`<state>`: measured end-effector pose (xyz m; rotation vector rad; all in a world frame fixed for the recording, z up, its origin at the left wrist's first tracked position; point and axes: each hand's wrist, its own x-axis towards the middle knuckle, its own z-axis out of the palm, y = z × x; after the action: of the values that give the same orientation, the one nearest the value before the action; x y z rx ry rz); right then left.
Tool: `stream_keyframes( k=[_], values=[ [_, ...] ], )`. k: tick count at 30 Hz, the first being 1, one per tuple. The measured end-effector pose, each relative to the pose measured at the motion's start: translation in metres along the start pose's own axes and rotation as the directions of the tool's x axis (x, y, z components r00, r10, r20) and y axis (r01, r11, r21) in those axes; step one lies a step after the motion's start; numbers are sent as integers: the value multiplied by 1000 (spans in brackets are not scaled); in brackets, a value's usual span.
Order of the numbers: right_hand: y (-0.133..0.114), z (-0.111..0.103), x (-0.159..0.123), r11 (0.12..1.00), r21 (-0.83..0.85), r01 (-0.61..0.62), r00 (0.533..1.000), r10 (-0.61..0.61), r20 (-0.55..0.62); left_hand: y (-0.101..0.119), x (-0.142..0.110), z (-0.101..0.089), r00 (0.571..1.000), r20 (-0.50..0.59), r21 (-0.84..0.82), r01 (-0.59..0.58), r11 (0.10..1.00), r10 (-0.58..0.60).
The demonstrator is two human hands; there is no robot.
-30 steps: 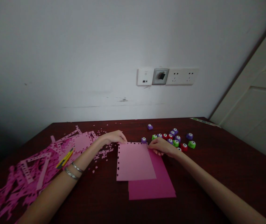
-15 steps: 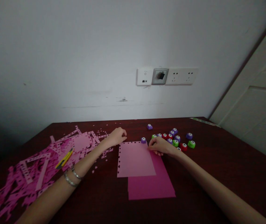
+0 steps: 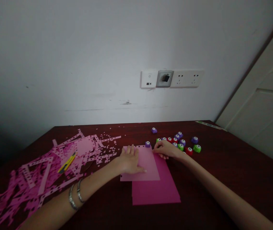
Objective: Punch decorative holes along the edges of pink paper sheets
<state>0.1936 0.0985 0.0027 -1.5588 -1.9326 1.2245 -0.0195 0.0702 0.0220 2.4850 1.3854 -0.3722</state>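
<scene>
A light pink sheet of paper (image 3: pixel 148 174) with punched shapes along its edges lies partly over a darker magenta sheet (image 3: pixel 157 193). My left hand (image 3: pixel 130 161) rests flat on the light sheet, fingers spread. At that sheet's upper right edge, my right hand (image 3: pixel 163 149) pinches the paper between thumb and finger. A purple craft punch (image 3: pixel 147 144) sits on the top edge of the light sheet, just left of my right hand. Some of the edge holes are hidden under my left hand.
Several purple, red and green punches (image 3: pixel 197 148) stand to the right, and one purple punch (image 3: pixel 154 130) sits farther back. Pink paper scraps (image 3: pixel 46 174) pile up on the left with a yellow utility knife (image 3: pixel 66 163) on top. Behind the table is a wall with sockets (image 3: pixel 186 78).
My left hand has moved from beyond the sheet's upper left corner down onto the light pink sheet and flattened out. My right hand keeps its place.
</scene>
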Motion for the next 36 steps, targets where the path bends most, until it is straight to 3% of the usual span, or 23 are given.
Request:
stream_keyframes(
  k=[8, 22, 30, 36],
  values=[
    [7, 1, 3, 1000, 6, 18, 1000, -18, 23, -2, -2, -6, 997, 75, 13, 34, 999, -34],
    [5, -2, 2, 999, 32, 7, 1000, -7, 12, -6, 0, -3, 1000, -8, -35, 5, 999, -5],
    [-7, -9, 6, 999, 44, -26, 999, 27, -23, -3, -2, -8, 999, 39, 1, 22, 1000, -22],
    [-24, -17, 9, 999, -39, -31, 998, 29, -61, -7, 1, -3, 1000, -3, -13, 18, 1000, -18]
  ],
)
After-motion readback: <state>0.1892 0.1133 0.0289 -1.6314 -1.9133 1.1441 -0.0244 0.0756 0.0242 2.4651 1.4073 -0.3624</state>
